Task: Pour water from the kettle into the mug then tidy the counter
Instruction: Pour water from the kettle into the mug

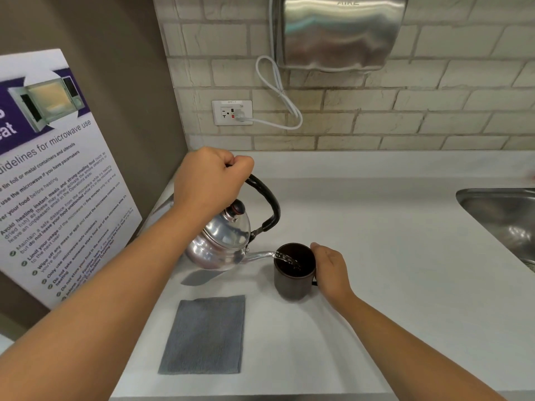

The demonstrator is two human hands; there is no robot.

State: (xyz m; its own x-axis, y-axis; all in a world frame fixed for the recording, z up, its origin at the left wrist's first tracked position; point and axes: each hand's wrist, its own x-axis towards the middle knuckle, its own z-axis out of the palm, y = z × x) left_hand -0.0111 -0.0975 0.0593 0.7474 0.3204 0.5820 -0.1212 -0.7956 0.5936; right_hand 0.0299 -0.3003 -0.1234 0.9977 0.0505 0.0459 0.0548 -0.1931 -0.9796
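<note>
Pour in progress. Left hand [210, 180] is fisted tight round the black handle [267, 202] of the kettle [221, 246], grip fully closed on it, knuckles up, wrist cocked so the body tips toward 3 o'clock; forearm comes in from 7 o'clock. Kettle hangs clear of the worktop [376, 256], shadow under it, spout [260, 255] at the near-left rim of the mug [293, 272], water stream [286, 259] falling inside. High grab on the handle likely keeps fingers off the hot metal and gives tilt leverage. Lid knob [238, 211] stays under the hand, lid seated. Right hand [331, 270] wraps the mug's 3 o'clock side, around its handle, thumb near the rim; grip closed on the mug, probably bracing it so the stream can't shove or tip it. Mug stands upright on the worktop, centre of view. Fill level hard to read in the dark interior. Grey cloth [204, 335] lies flat at 6 o'clock from the kettle, apart from both, handy for the tidy step, not yet begun. Sink [503, 215] at 3 o'clock, well apart.
</note>
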